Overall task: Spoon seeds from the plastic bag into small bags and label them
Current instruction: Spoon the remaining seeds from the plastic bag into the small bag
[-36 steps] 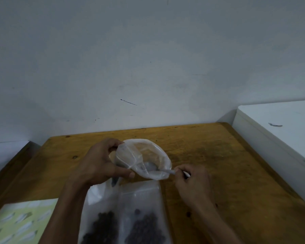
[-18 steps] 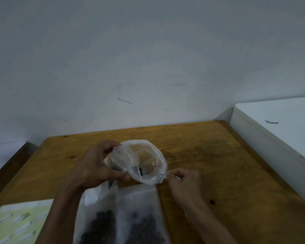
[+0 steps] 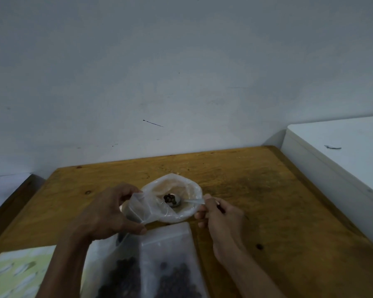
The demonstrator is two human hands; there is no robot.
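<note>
Spoon loaded with dark seeds, bowl inside the open mouth of the plastic bag, long axis running left to right with the handle toward the right hand, which pinches it. The left hand grips a small bag beside the plastic bag, above the wooden surface. Nearer the viewer lie two seed-filled bags and a printed sheet; a white cabinet flanks the right edge.

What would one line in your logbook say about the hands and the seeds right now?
left hand: holds plastic bag open | right hand: holds spoon | spoon: carries seeds, inside bag
</note>
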